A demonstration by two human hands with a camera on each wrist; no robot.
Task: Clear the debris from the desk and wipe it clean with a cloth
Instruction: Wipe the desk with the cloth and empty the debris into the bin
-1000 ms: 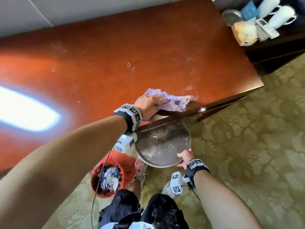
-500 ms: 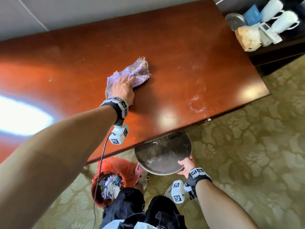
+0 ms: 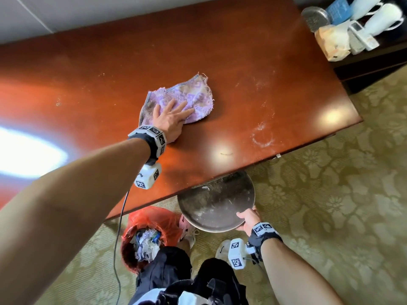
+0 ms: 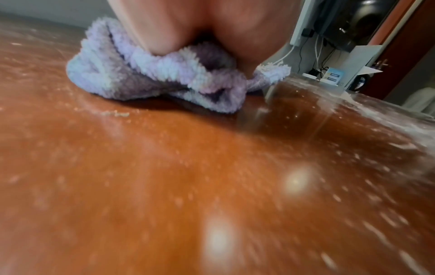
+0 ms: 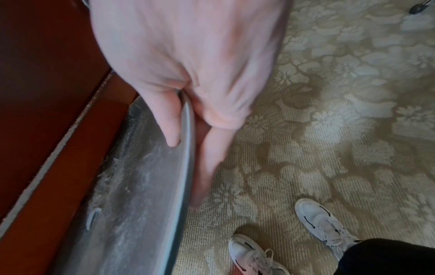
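Observation:
A purple patterned cloth [image 3: 187, 97] [image 4: 150, 81] lies on the reddish wooden desk [image 3: 242, 62] near its middle. My left hand [image 3: 170, 116] presses flat on the cloth's near part with fingers spread. White dusty smears and crumbs [image 3: 262, 137] mark the desk's right front area. Below the desk's front edge my right hand [image 3: 247, 217] grips the rim of a round metal plate [image 3: 214, 205] [image 5: 141, 195], thumb on top and fingers beneath. The plate holds grey dust and small scraps.
An orange-lined bin [image 3: 149, 236] with paper waste stands on the patterned carpet [image 3: 330, 205] by my feet. A dark side cabinet [image 3: 374, 60] at the upper right carries white mugs, a paper bag and a metal lid. A wall runs behind the desk.
My left hand swept the cloth from the desk's front edge back toward the middle, then slid it a little to the right. The plate stays held under the edge.

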